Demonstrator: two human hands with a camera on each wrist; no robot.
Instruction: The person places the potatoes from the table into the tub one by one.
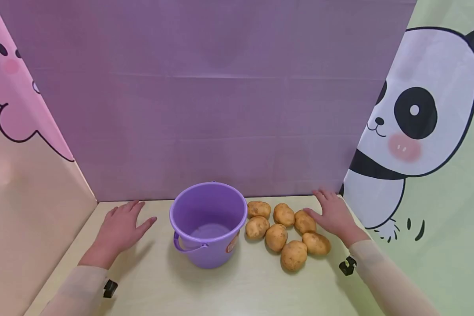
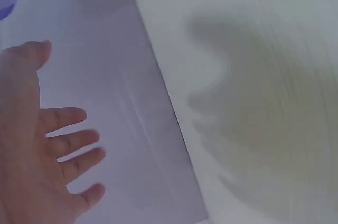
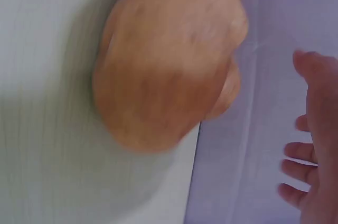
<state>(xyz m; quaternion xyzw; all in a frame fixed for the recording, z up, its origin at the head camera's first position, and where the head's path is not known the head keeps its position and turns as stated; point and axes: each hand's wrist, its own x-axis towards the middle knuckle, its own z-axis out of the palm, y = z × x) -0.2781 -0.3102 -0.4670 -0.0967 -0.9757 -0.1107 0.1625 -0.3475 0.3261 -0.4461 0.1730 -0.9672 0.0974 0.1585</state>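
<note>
A purple bucket (image 1: 221, 245) stands upright on the table, its handle hanging down at the front left; the visible inside holds nothing. To its right lie several brown potatoes (image 1: 294, 255) in a loose group. My left hand (image 1: 120, 228) hovers left of the bucket, fingers spread, holding nothing. Over the right edge of the group, my right hand (image 1: 333, 215) has its fingers extended and thumb near a potato (image 1: 305, 221); whether they touch I cannot tell. In the right wrist view a potato (image 3: 163, 65) looms large, apart from the hand.
The pale table (image 1: 150, 289) backs onto a purple panel (image 1: 229, 109). A side panel with a pink cartoon figure (image 1: 17, 101) rises on the left, and one with a panda (image 1: 426, 109) on the right. Each sleeve carries a small black clip (image 1: 110, 288).
</note>
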